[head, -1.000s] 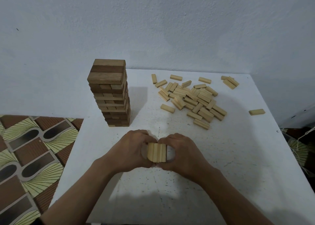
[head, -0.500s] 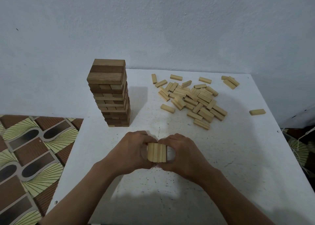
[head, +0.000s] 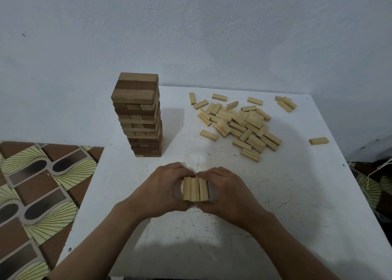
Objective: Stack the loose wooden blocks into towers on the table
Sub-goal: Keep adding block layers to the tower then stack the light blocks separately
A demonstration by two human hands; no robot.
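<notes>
Three pale wooden blocks (head: pixel 195 189) lie side by side as one row in the middle of the white table (head: pixel 297 216). My left hand (head: pixel 163 190) cups the row from the left and my right hand (head: pixel 228 194) from the right, fingers curled round its ends. A tall tower of darker brown blocks (head: pixel 140 118) stands behind my left hand. A heap of loose pale blocks (head: pixel 239 124) lies at the back right.
A single loose block (head: pixel 318 141) lies near the table's right edge, and two or three more (head: pixel 286 104) sit at the back right corner. A patterned floor (head: pixel 38 190) shows left of the table. A pale wall rises right behind it.
</notes>
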